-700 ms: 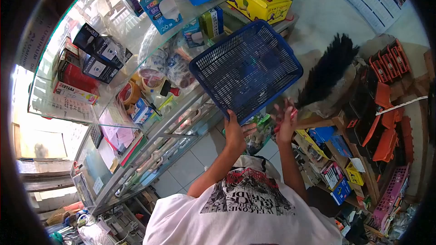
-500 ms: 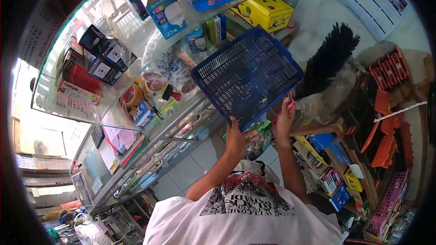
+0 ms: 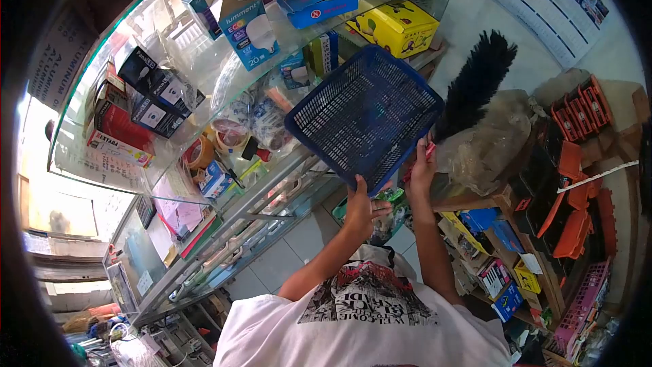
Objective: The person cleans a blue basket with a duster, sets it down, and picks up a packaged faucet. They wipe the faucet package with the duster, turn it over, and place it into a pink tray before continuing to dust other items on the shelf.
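A blue plastic basket [image 3: 367,119], with slotted sides and floor, is tilted up in front of me. My left hand [image 3: 363,212] grips its near rim, thumb up over the edge and fingers below. My right hand [image 3: 422,166] is closed round the pinkish-red handle of a black feather duster [image 3: 479,81], right at the basket's right corner. The duster's fluffy head points up and away to the right of the basket. Part of the handle is hidden by my fingers.
At left a glass display counter [image 3: 224,187] carries light bulb boxes [image 3: 250,32], a blue box [image 3: 318,1] and tape rolls [image 3: 199,151]. A yellow box [image 3: 396,28] stands behind the basket. At right are a crumpled plastic bag [image 3: 485,146], orange-and-black cases [image 3: 570,221] and a wooden shelf [image 3: 543,265].
The duster has swung left and down, closer to the basket. The basket has shifted slightly toward me and left, with both hands keeping their hold.
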{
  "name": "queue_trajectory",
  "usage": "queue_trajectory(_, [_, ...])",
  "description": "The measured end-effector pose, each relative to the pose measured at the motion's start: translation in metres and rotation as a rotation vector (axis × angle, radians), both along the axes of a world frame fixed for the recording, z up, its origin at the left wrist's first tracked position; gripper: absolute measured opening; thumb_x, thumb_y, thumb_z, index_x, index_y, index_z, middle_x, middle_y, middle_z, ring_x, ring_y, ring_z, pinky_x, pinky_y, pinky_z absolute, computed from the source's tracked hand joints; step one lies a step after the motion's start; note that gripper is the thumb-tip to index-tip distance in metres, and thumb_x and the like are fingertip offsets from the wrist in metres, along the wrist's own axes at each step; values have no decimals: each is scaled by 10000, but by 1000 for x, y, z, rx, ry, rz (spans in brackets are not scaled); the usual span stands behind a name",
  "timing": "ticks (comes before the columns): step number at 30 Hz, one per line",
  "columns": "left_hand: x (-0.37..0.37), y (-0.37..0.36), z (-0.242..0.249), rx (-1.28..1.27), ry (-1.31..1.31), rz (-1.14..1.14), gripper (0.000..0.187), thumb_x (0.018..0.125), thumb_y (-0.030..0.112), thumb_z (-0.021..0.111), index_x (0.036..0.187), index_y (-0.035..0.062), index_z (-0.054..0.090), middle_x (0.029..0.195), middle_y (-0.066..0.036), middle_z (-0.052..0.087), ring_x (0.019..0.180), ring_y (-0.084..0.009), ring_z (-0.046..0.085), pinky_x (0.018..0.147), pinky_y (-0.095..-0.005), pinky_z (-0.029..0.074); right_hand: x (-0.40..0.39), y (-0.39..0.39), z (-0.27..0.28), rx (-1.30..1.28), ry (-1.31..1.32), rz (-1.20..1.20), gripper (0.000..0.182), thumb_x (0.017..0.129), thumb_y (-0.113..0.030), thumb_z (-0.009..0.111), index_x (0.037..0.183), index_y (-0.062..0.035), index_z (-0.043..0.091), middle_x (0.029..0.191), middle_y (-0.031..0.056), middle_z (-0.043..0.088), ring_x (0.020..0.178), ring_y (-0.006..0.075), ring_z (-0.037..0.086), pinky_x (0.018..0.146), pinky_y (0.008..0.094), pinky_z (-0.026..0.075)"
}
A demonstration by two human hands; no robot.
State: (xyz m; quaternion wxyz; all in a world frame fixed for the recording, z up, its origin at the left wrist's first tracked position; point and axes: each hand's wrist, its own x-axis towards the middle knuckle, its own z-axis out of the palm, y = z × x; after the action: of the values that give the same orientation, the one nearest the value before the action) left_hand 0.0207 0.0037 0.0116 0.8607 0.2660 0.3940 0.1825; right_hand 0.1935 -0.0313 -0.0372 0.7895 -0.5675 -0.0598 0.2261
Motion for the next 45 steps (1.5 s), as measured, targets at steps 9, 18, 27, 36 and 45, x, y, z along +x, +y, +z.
queue_trajectory(9, [-14,9,-18,144,102,-49,360,1019,206,462,1346,68,405,1117,-148,717,550,-152,608,586,-344,590,-7,8,-37,-53,-62,-91,376,1018,-325,590,1254,-35,555,1017,49,633,888,118,576,681,310,476])
queue_trajectory(18, [-31,29,-33,433,22,1,312,1018,128,456,1269,-56,472,1079,-173,699,787,-212,732,506,-298,589,-29,23,-1,28,55,-74,309,1015,-313,596,1141,-31,577,902,-7,616,746,81,570,664,274,476])
queue_trajectory(27, [-24,59,-1,382,44,-8,314,1026,175,451,1273,-15,484,1050,-160,715,740,-216,724,523,-284,559,-21,48,12,71,81,42,265,1013,-328,601,1101,-80,569,774,6,594,618,102,580,570,285,532])
queue_trajectory(36, [-31,96,-5,464,138,-55,335,1033,261,442,1269,37,520,931,-152,759,558,-148,646,536,-263,534,-17,77,3,138,130,162,223,1013,-293,610,1082,-87,561,755,-3,574,612,105,589,570,276,535])
queue_trajectory(45, [-31,115,0,469,110,-63,359,1034,273,441,1254,0,517,1007,-161,735,604,-164,653,533,-269,545,-18,93,4,115,70,153,295,1025,-362,578,1105,-78,571,874,44,672,739,135,683,622,300,568])
